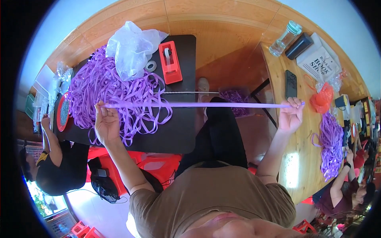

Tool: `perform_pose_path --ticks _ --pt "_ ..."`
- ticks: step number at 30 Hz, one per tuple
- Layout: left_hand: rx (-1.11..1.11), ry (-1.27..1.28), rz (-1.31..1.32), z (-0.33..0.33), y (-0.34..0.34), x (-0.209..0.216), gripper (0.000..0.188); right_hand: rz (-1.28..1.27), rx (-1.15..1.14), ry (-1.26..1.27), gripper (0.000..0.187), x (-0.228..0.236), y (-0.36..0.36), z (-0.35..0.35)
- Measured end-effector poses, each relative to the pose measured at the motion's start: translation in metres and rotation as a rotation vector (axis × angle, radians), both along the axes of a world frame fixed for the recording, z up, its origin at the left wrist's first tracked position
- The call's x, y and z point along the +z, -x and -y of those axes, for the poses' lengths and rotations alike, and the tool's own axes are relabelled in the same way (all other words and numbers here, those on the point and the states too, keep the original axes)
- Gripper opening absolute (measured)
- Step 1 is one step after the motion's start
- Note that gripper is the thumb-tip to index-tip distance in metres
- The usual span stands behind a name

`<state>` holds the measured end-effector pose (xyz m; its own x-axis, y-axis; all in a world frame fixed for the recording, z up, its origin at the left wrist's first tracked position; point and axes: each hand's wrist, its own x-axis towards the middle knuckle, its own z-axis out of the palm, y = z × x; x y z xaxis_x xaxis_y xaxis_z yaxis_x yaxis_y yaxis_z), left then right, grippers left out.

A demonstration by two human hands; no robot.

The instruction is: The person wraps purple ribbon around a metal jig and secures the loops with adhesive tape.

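Note:
A purple ribbon strap [214, 105] is stretched straight and level across in front of me. Its left end is pinched in my left hand [106, 123], which is over the edge of a big tangled heap of purple straps [93, 87] on the black table. At the other end, my right hand [291, 115] grips the strap above the wooden table, with a short tip poking out past the fingers. Below the strap, a thin pale rod [190, 92] sticks out from the black table.
On the black table [184, 135] are a clear plastic bag [133, 49], a red tape dispenser [170, 62] and a tape roll [151, 66]. The wooden table [274, 59] bears a phone [291, 84], a bottle [285, 37], a red bag [322, 97] and a strap bundle [331, 144]. Other people sit on both sides.

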<state>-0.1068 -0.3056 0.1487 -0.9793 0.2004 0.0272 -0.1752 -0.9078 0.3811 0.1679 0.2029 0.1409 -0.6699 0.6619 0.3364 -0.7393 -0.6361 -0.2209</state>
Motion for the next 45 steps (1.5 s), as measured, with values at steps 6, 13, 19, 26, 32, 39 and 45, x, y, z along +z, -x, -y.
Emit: perform_pose_path --ticks 6,13,19,26,32,39,45 --pt "0.015 0.008 0.044 0.0 -0.005 -0.03 0.018 -0.034 -0.004 0.07 0.006 -0.014 -0.003 0.001" --pt "0.099 -0.108 0.122 -0.008 -0.011 -0.035 0.016 -0.012 -0.006 0.076 0.006 -0.019 -0.005 0.001" --pt "0.019 -0.2 -0.001 -0.014 -0.018 -0.03 0.011 0.002 -0.02 0.124 0.006 -0.023 -0.008 -0.001" --pt "0.055 -0.103 -0.032 -0.021 -0.021 -0.029 0.013 0.031 -0.037 0.164 0.007 -0.027 -0.012 -0.004" --pt "0.057 -0.054 -0.005 -0.033 -0.026 -0.029 0.014 0.03 -0.043 0.151 0.007 -0.037 -0.02 -0.011" --pt "0.067 -0.044 0.005 -0.047 -0.032 -0.026 0.014 0.064 -0.071 0.143 0.006 -0.045 -0.03 -0.018" --pt "0.018 -0.049 -0.072 -0.045 -0.033 -0.026 0.014 0.035 -0.03 0.168 0.007 -0.05 -0.031 -0.019"
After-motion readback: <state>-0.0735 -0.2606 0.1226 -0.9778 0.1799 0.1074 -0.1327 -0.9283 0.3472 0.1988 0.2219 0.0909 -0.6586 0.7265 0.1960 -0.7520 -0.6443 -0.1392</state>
